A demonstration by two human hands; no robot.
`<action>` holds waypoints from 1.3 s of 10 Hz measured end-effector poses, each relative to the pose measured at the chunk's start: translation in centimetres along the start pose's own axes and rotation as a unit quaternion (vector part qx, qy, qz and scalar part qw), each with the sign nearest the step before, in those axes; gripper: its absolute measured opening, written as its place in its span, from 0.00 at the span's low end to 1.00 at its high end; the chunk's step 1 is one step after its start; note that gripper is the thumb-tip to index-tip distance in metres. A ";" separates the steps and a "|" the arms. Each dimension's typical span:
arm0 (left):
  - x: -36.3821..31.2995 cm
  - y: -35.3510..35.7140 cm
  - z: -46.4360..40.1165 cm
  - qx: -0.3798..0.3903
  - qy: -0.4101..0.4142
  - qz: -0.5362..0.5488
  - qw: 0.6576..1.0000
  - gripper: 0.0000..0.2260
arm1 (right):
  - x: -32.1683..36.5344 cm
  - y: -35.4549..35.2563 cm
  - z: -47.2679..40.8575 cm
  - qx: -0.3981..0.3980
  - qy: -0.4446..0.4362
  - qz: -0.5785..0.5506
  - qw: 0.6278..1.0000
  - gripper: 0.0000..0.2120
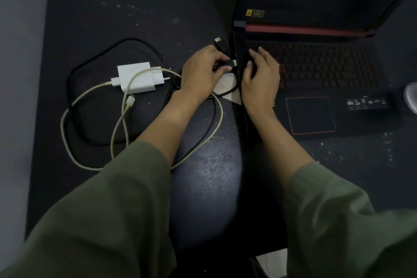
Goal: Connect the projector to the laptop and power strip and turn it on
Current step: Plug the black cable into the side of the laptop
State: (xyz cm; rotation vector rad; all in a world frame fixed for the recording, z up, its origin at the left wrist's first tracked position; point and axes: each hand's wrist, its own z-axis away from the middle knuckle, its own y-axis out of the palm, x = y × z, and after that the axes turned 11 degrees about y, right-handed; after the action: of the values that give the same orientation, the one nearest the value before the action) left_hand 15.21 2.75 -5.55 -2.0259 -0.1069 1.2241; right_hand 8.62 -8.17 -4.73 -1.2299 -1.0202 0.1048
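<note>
the fingers [222,59] of the left hand [200,72] pinch a black cable plug [230,63], its metal tip pointing at the left side of the laptop [316,79], just beside the edge and, as far as the dim view tells, not yet seated. the right hand [259,77] lies flat on the laptop's left margin, fingers straight over the first keys, pressing down and holding nothing. to do this step well, the plug should go in level and square to the port, pushed straight rather than wiggled, with the right hand bracing the laptop so it does not slide toward the right edge of the counter [203,187]; the port itself is hidden in shadow, so feel may have to guide it. a second black connector [220,43] lies loose just behind the left hand. both forearms reach forward from green sleeves [101,221], the left wrist bent inward, the right nearly straight. toward the left edge of the counter a white charger [136,78] sits among loops of white cable [117,133] and black cable [76,70]. no projector or power strip is in view.
</note>
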 end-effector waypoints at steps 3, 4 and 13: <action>0.1 -0.7 -0.9 0.045 0.030 -0.017 0.998 0.12 | 0.0 0.0 -0.1 0.001 0.004 -0.001 1.000 0.17; 0.2 -0.8 -1.1 0.056 0.041 -0.025 0.997 0.13 | 0.0 0.0 -0.1 0.003 0.004 0.001 1.000 0.17; -0.1 0.0 -0.9 0.036 0.049 -0.031 0.998 0.12 | 0.1 -0.1 0.0 0.001 0.007 0.000 1.000 0.17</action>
State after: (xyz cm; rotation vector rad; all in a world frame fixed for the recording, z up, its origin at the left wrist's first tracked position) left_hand 15.86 2.21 -5.30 -2.0011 -0.0759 1.0725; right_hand 8.69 -8.14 -4.59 -1.2274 -1.0085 0.0970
